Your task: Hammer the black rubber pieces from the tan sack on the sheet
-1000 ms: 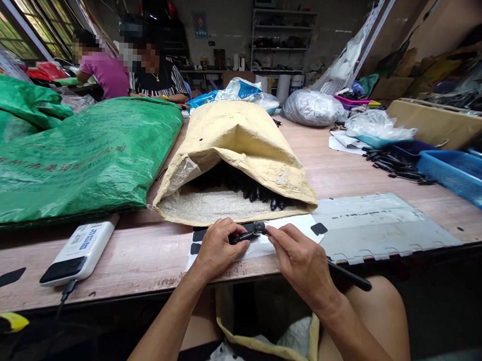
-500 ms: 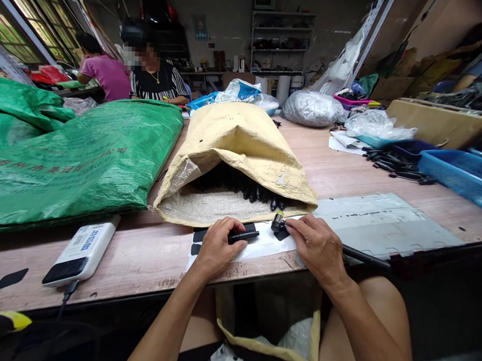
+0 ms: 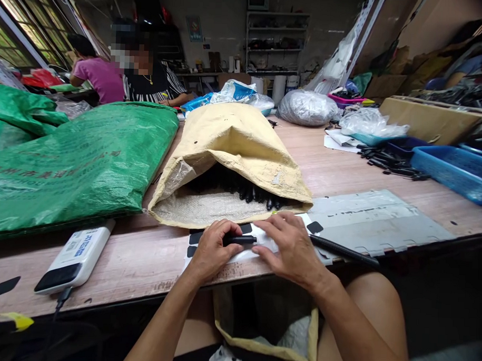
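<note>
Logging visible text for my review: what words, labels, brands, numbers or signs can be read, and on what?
Green sack: "州市美"; other characters too blurred.
White power bank: blue lettering, too blurred.
Wall poster: any wording too small.
Blue-and-white bag: any print too blurred.

The right hand (image 3: 292,248) had been returned toward the black rod (image 3: 242,239), its thumb and fingers spread near the rod's end. The earlier grip on the hammer-like tool (image 3: 343,248) had been loosened. The tool's head, exposed in the previous view, was concealed behind the fingers except for a bit of yellow. A black patch (image 3: 314,227) had been uncovered again.
</note>
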Demonstrator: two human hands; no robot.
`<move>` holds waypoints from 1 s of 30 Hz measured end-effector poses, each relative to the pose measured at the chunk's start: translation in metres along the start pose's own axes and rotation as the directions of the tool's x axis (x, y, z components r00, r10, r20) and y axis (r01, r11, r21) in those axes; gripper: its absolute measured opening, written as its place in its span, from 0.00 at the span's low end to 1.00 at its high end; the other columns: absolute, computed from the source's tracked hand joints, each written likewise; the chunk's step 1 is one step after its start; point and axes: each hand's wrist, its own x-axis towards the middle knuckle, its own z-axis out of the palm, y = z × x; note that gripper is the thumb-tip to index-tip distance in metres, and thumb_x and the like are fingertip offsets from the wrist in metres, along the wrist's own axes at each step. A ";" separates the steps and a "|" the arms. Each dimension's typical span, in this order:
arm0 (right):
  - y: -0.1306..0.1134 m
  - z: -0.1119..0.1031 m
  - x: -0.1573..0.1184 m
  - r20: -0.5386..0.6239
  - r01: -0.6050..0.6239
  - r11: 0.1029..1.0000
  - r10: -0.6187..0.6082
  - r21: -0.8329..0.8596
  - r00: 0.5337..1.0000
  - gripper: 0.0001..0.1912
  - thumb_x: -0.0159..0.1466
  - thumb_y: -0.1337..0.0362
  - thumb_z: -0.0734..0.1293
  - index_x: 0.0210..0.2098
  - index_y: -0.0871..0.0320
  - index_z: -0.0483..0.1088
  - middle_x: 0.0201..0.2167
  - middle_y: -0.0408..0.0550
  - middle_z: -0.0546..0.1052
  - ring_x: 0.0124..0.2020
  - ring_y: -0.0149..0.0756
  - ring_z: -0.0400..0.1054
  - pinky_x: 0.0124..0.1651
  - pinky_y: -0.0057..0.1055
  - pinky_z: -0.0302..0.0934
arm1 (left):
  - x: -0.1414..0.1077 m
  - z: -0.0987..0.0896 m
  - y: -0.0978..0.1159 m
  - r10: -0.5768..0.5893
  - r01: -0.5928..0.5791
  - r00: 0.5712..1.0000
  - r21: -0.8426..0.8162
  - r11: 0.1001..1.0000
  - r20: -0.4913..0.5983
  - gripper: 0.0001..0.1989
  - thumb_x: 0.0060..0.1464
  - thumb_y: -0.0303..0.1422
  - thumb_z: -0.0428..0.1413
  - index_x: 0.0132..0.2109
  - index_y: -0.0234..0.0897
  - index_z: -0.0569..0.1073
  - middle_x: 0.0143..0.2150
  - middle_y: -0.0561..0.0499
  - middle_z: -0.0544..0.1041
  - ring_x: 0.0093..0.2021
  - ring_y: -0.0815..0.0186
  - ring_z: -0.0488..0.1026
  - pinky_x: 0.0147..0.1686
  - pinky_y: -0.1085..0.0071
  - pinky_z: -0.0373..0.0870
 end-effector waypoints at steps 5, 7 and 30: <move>-0.009 0.019 0.010 0.103 0.107 0.994 -0.106 -0.004 0.989 0.11 0.69 0.56 0.65 0.37 0.56 0.71 0.37 0.47 0.73 0.46 0.41 0.60 0.51 0.42 0.51 | -0.001 -0.001 0.000 0.025 -0.025 1.000 -0.025 0.999 0.005 0.07 0.51 0.29 0.63 0.38 0.40 0.73 0.39 0.54 0.76 0.43 0.62 0.71 0.46 0.66 0.63; -0.008 0.023 0.011 0.097 0.112 0.994 -0.113 0.011 0.989 0.11 0.69 0.58 0.64 0.34 0.57 0.69 0.37 0.47 0.72 0.46 0.40 0.59 0.51 0.41 0.51 | -0.001 -0.001 0.000 0.027 -0.027 1.000 -0.008 1.000 0.004 0.08 0.50 0.30 0.64 0.37 0.40 0.74 0.38 0.54 0.77 0.42 0.62 0.71 0.47 0.65 0.63; 0.044 0.005 -0.026 -0.143 -0.299 0.914 0.269 -0.273 0.952 0.09 0.67 0.56 0.66 0.36 0.54 0.70 0.34 0.47 0.73 0.40 0.41 0.62 0.43 0.37 0.49 | -0.062 0.022 0.052 0.121 -0.095 0.875 -0.078 0.992 0.469 0.10 0.64 0.39 0.55 0.47 0.47 0.79 0.40 0.50 0.79 0.39 0.62 0.75 0.41 0.68 0.67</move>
